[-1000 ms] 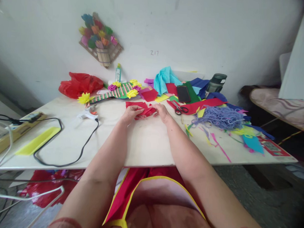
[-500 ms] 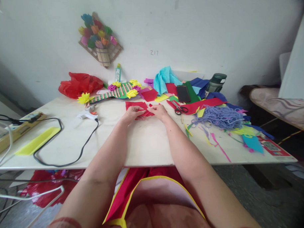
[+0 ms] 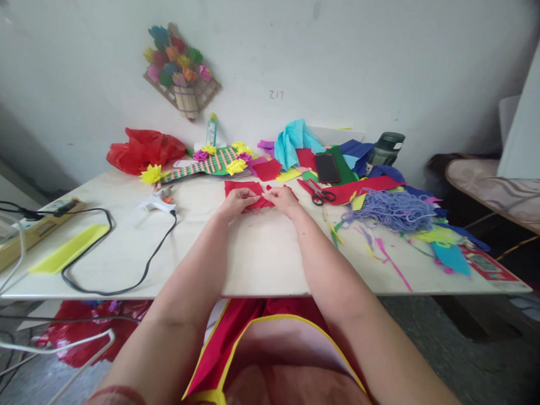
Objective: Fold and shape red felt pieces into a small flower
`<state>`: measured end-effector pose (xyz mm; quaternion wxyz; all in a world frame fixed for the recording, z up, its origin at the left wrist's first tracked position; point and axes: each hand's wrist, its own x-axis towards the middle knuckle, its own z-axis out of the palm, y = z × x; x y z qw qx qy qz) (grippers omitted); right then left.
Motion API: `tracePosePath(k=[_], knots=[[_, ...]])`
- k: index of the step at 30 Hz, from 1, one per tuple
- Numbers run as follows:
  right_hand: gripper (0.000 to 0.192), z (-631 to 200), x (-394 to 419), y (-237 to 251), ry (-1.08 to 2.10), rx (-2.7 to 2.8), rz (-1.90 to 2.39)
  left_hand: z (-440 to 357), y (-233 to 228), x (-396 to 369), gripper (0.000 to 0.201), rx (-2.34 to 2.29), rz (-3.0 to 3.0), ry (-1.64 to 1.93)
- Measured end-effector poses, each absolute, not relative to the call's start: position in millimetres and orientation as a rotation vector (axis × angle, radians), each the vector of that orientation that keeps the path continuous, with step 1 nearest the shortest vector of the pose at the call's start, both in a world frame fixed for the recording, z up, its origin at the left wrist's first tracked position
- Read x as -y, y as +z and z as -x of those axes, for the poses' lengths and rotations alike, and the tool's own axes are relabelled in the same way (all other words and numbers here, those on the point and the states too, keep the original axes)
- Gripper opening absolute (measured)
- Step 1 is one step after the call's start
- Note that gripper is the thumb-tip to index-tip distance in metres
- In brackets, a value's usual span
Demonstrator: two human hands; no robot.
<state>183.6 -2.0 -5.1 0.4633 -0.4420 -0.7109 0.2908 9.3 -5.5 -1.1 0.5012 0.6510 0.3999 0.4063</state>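
Red crepe paper (image 3: 233, 187) lies on the white table between my two hands. My left hand (image 3: 240, 201) pinches it from the left, thumb and fingers closed. From the right, my right hand (image 3: 282, 200) is closed on the same paper, with a small bit of red showing at its fingertips. The two hands are a short gap apart. To the right of my right hand lie black-handled scissors (image 3: 320, 194). Beyond the hands is a green woven strip (image 3: 195, 167) with yellow and purple paper flowers.
A white glue gun (image 3: 158, 204) with a black cord lies left, near a power strip (image 3: 34, 232) and a yellow strip (image 3: 71, 249). Purple yarn (image 3: 391, 211), a phone (image 3: 328, 168), coloured papers and a dark bottle (image 3: 386, 150) are on the right. A red plastic bag (image 3: 143, 152) sits at back left.
The whole view has shifted slightly. Both hands stay pinched on the red crepe paper, with hardly any movement of the fingers.
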Motion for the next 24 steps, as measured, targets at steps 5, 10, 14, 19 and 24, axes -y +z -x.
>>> tracePosePath(k=[5, 10, 14, 19, 24], knots=[[0.036, -183.9, -3.3, -11.1, 0.615, 1.782, 1.129, -13.0, 1.4, 8.1, 0.035, -1.008, -1.559, 1.016], [0.037, -185.1, -2.6, -11.4, 0.563, 1.836, 1.149, -11.8, -1.4, 6.4, 0.033, -1.016, -1.593, 1.01], [0.037, -184.4, 1.7, -8.2, 0.607, 1.825, 1.134, -11.2, -1.5, 6.5, 0.033, -0.994, -1.6, 1.023], [0.027, -182.2, 8.4, -3.3, 0.896, 1.728, 1.157, -12.1, 1.0, 8.9, 0.033, -1.017, -1.598, 1.054], [0.031, -182.6, 9.4, -2.0, 0.703, 1.762, 1.158, -11.2, -2.6, 6.6, 0.034, -1.003, -1.605, 1.06]])
